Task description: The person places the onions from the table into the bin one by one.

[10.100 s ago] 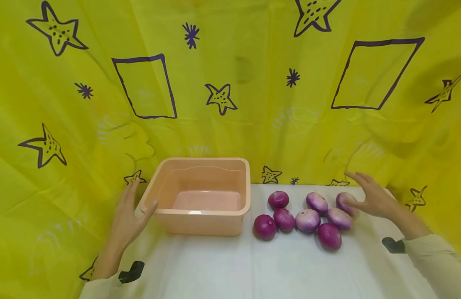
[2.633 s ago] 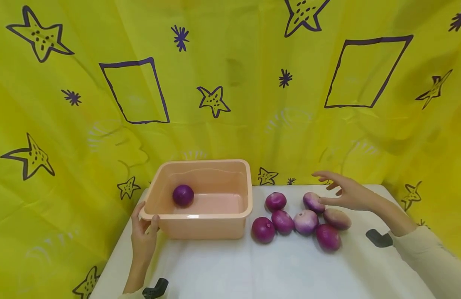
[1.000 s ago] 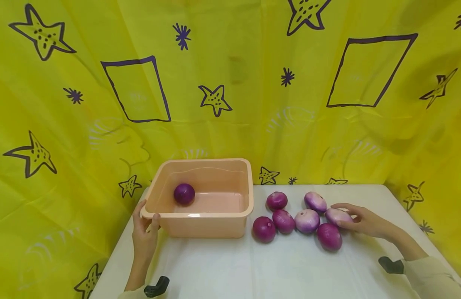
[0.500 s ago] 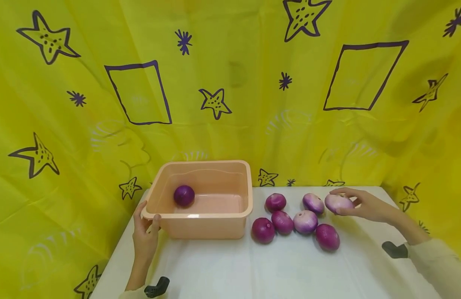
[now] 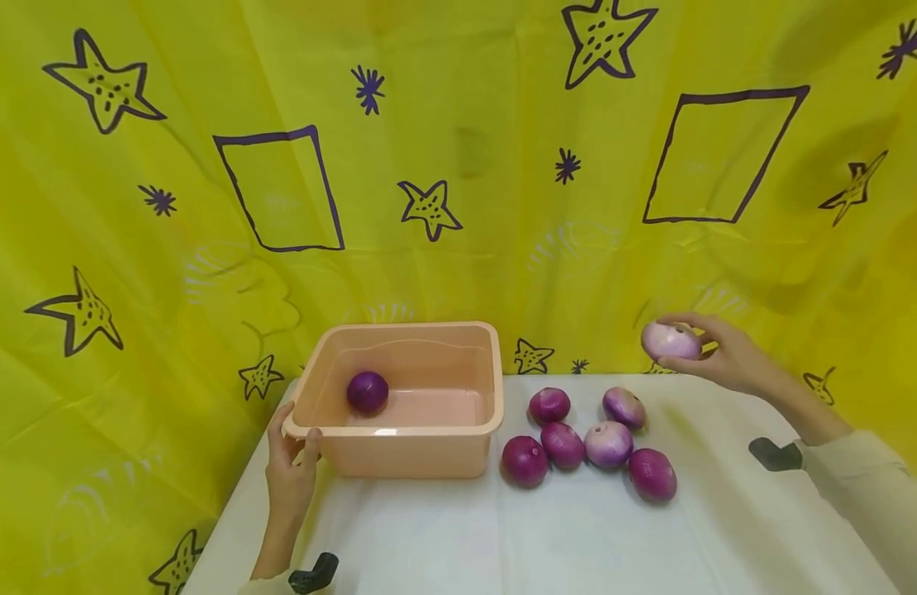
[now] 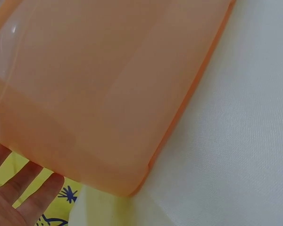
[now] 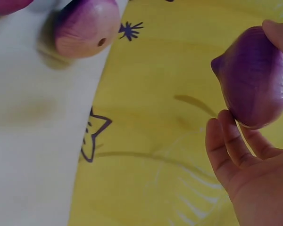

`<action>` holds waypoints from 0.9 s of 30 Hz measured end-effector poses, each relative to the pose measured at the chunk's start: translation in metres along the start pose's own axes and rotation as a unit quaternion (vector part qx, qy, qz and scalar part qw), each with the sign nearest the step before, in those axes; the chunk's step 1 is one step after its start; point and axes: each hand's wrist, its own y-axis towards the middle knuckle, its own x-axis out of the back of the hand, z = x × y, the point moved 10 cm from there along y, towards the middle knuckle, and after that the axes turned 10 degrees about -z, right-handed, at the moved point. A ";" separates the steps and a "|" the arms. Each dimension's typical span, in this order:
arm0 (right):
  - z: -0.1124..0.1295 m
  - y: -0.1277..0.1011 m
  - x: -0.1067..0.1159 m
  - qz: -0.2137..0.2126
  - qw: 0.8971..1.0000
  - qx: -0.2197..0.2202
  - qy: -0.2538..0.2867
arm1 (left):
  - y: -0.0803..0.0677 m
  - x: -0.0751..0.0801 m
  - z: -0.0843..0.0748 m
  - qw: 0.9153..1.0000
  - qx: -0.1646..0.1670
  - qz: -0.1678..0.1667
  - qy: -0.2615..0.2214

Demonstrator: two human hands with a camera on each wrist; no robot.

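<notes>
Right hand [image 5: 734, 359]: fingers [image 7: 226, 141] curled around pale onion [image 5: 671, 340], raised above bench [image 5: 577, 537], clear of five-onion cluster [image 5: 588, 438]. Left hand [image 5: 291, 467]: fingers gripping near-left corner of tub [image 5: 399, 426], one dark onion [image 5: 368, 392] inside.

Pretty bright, even light all round, looks like it's coming from above and a bit in front. Shadows are soft: a faint one under the onion cluster [image 5: 588, 442] toward 6 o'clock, and big vague dark patches on the yellow cloth [image 5: 458, 207] around 2 o'clock. Small glare spot on the tub [image 5: 387, 430] front rim. Head view bends noticeably at the edges, fisheye style. Left wrist view is so close it's mushy and washed out. Right wrist view is soft, the table onion [image 7: 85, 28] at 11 o'clock blurred.
</notes>
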 end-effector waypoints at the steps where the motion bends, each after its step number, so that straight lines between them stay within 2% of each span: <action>1: 0.003 0.003 0.002 -0.008 1.000 0.000 0.001 | 0.000 0.000 0.001 1.000 0.001 0.001 0.000; 9: 0.017 0.019 0.006 -0.030 1.000 0.007 0.005 | -0.001 -0.002 0.003 1.000 0.009 0.002 0.003; 18: 0.034 0.032 0.003 -0.029 0.999 0.032 -0.006 | 0.000 0.001 0.001 1.000 0.005 -0.002 -0.001; 27: 0.068 0.057 -0.030 0.023 0.998 0.061 0.014 | 0.000 -0.001 0.004 1.000 0.006 -0.004 -0.001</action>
